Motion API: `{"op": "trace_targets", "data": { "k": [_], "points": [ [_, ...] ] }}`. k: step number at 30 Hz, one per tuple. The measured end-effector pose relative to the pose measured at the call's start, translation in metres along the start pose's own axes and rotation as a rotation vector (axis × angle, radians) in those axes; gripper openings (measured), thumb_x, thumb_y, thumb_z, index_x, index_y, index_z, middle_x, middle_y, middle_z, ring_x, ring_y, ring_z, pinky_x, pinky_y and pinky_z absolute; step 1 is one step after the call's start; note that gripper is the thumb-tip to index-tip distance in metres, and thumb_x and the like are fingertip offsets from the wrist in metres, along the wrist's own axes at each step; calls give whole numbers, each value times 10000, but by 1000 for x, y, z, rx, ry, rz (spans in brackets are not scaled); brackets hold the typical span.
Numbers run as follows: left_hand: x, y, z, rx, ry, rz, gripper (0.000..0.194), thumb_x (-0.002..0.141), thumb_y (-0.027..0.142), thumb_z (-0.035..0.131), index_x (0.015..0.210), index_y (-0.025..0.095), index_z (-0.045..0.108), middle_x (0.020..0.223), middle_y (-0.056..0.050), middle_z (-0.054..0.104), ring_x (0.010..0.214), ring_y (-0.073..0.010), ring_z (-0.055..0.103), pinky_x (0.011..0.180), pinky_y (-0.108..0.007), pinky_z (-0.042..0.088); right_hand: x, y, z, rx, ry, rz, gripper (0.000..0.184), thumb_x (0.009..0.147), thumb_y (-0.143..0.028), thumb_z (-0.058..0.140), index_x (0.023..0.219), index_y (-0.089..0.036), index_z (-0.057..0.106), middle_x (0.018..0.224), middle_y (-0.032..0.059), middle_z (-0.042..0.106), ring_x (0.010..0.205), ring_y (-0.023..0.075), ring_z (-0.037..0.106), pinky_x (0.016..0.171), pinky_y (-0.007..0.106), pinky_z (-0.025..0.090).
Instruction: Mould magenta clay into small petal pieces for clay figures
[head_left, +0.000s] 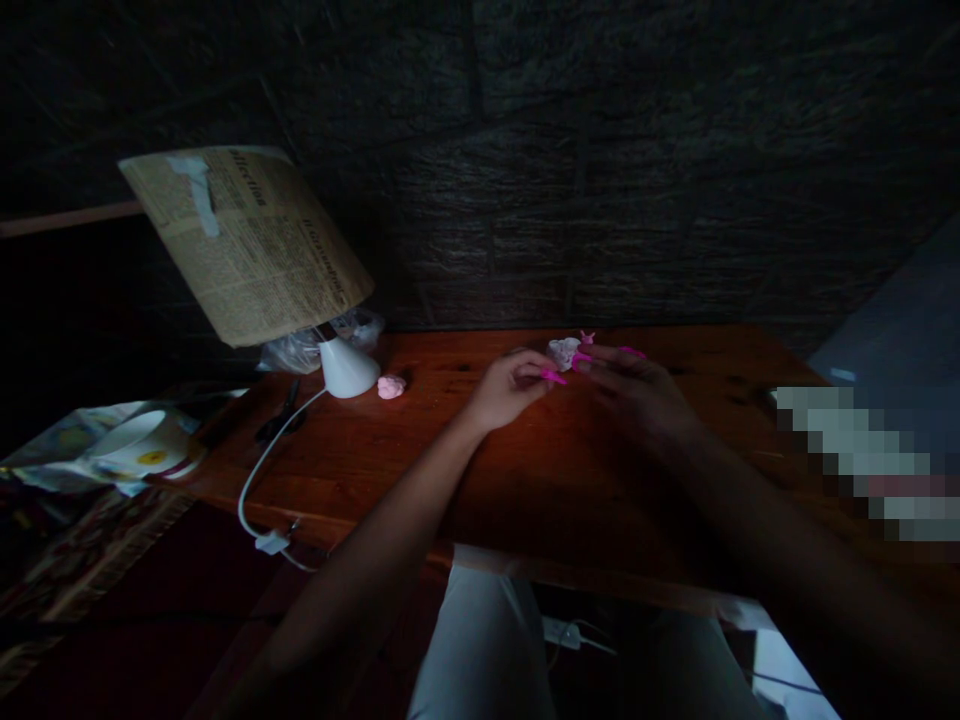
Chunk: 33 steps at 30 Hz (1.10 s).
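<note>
Head view, dim light. Both forearms reach forward over a table (525, 470), the hands meeting near its far edge. The left hand (508, 386) is held palm inward, wrist slightly bent, fingers curled loosely with thumb and forefinger drawn together toward the right. The right hand (634, 385) lies in shadow, back upward, fingers extended leftward. Between the fingertips of the two hands sits a pale lump (563, 352), pinched from both sides and held just above the tabletop; which hand carries most of it cannot be told. Neither hand is fully closed. A small pink piece (586, 337) lies just beyond the lump, past the right fingertips; whether it touches the lump cannot be told.

Left of the left hand, well apart, a second pale lump (391, 386) rests on the table, just beside a lamp (346, 367) whose shade (247, 240) is covered in newsprint. Farther left stands a cup (142, 445). Below the hands, at the near edge, the person's lap shows.
</note>
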<state>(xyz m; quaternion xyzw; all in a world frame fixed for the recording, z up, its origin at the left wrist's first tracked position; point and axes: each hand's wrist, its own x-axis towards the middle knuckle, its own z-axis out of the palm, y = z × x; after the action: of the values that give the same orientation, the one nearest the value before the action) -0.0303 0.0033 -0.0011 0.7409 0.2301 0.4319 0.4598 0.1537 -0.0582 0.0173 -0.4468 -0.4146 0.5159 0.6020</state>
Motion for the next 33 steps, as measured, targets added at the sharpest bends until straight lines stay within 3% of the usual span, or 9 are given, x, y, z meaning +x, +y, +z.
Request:
{"op": "trace_targets", "data": {
  "k": [9,17,25,30,33],
  "points": [
    [2,-5,7,-103,41,-7,354,710,189,799,1029,144,653,962,-61,728,872,-128,672,869,-310,542,3,7,-3,-53,-73,-19,404,578,-396,905,939,-253,793,1028,63,774,907,206,682,664,299,501],
    [0,0,9,-116,64,7,286,705,181,794,958,144,664,976,-59,729,859,-124,678,843,-300,555,3,3,-1,-77,-87,-107,304,585,-403,895,833,-263,789,939,43,781,953,224,693,856,382,527],
    [-1,4,9,-22,81,69,196,734,235,794,860,139,679,929,-54,716,853,-131,674,850,-309,557,7,11,-4,-104,10,-117,300,637,-369,847,901,-250,771,842,16,745,714,159,617,617,302,456],
    [-1,5,9,-27,60,51,172,772,232,766,892,144,680,927,-55,731,860,-135,683,881,-325,557,5,9,-1,-57,-3,-69,301,571,-355,878,803,-237,727,845,30,749,779,186,665,605,283,476],
    [-1,3,10,-81,60,41,219,769,231,770,944,150,667,979,-63,737,903,-146,693,896,-330,562,3,6,0,-87,-1,-77,340,582,-383,877,844,-229,725,897,52,767,830,207,689,596,276,484]
  ]
}}
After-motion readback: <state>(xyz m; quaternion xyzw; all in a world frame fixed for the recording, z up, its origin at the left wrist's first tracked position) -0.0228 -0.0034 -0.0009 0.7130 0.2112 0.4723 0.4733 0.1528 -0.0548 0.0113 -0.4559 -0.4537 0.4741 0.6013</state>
